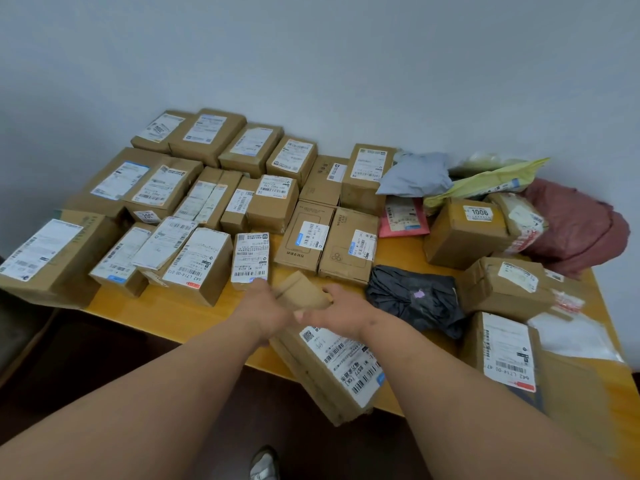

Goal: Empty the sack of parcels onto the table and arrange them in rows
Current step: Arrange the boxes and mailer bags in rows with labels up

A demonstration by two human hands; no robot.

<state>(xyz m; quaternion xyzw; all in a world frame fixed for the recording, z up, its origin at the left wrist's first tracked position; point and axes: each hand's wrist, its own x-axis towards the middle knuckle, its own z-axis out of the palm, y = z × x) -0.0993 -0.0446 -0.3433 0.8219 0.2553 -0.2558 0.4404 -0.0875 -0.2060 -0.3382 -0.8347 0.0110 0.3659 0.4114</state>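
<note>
Both my hands hold a small brown cardboard parcel (300, 292), blurred, above the table's front middle. My left hand (266, 306) grips its left end and my right hand (341, 308) grips its right end. Several labelled brown boxes (207, 199) stand in rows across the left and middle of the yellow wooden table (166, 315). At the far right lies the dark red sack (578, 230), slumped against the wall. A long labelled box (337, 368) lies under my hands, overhanging the front edge.
Unsorted parcels crowd the right side: a black plastic bag (415, 299), a grey bag (415, 174), a yellow-green bag (485, 181), a pink envelope (403, 220), a box marked 1006 (467, 233). Grey walls close the back and left. A shoe (265, 464) shows below.
</note>
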